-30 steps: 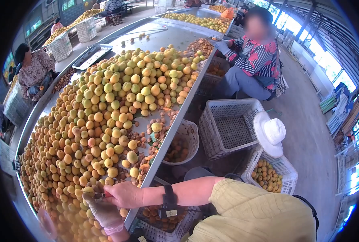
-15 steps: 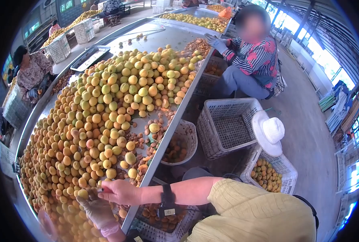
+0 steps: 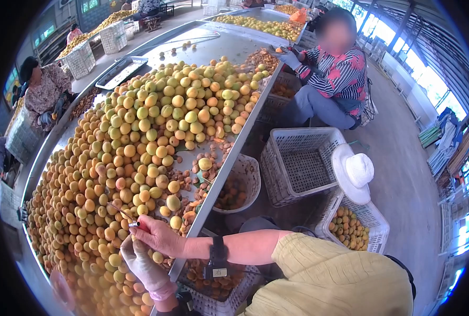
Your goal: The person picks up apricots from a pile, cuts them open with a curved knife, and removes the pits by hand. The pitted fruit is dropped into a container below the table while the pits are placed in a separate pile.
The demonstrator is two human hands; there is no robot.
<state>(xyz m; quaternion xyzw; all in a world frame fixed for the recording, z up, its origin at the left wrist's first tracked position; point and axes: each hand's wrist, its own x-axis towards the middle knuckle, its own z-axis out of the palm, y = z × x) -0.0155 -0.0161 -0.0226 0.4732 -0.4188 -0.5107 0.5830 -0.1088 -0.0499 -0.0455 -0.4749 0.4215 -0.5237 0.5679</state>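
My right hand (image 3: pixel 162 237) is bare and closed on a small knife (image 3: pixel 134 224), whose thin blade points up and left over the fruit. Just below it is my left hand (image 3: pixel 144 265), in a pale glove with a pink cuff. Its fingers are curled together near the right hand's fingertips; whatever they hold is hidden. Both hands are above a large heap of yellow-orange apricots (image 3: pixel 124 152) on a metal table (image 3: pixel 221 45). Stones and split pieces (image 3: pixel 184 176) lie along the table's near edge.
Beneath the edge stand a white bucket (image 3: pixel 251 181) and a crate (image 3: pixel 218 303) holding apricot pieces. To the right are a grey crate (image 3: pixel 276 184), a crate of fruit (image 3: pixel 379 226) and a white hat (image 3: pixel 354 174). A gloved co-worker (image 3: pixel 334 79) sits beyond; another person (image 3: pixel 45 92) sits at left.
My left hand has shifted right and slightly up; the apricot at its fingertips no longer shows. My right hand has risen slightly, and its knife blade is now visible. The co-worker's hands have moved.
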